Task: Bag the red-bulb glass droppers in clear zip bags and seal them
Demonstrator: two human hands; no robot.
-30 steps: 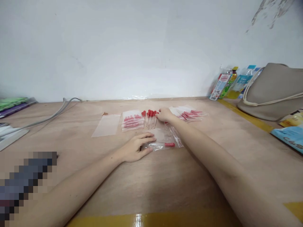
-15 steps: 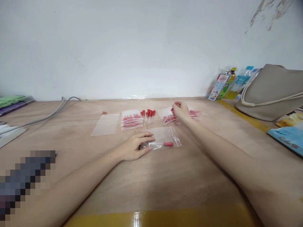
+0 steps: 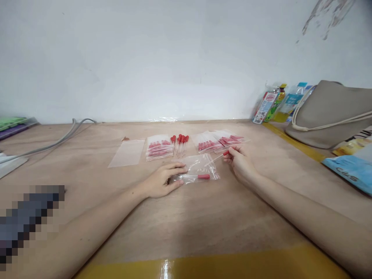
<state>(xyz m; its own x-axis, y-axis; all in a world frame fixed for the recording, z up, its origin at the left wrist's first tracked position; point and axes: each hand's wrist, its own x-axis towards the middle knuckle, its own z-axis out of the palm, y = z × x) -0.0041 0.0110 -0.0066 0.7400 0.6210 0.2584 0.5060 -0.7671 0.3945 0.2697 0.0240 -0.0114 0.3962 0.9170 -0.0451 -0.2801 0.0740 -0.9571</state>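
Observation:
My left hand [image 3: 165, 180] lies with fingers stretched and thumb apart on the closed end of a clear zip bag [image 3: 195, 164], pressing it to the table. Inside that bag is one dropper with a red bulb [image 3: 203, 176]. My right hand [image 3: 240, 161] pinches another dropper [image 3: 226, 153] by its red bulb. Its thin clear tube points left, at the bag's zip end; I cannot tell whether the tip is inside. Behind the bag lies a small bunch of loose droppers [image 3: 181, 140].
Stacks of filled zip bags lie left [image 3: 159, 152] and right [image 3: 207, 144] of the bunch. Flat bags [image 3: 128, 152] lie farther left. Bottles [image 3: 292, 102] and a grey drawstring bag [image 3: 328, 112] stand at right, a blue packet [image 3: 348, 174] nearer. A cable [image 3: 58, 140] runs at left.
My right hand has come toward me and down from the right-hand bags, bringing the dropper to the zip end. My left hand stays on the bag. The view has shifted slightly.

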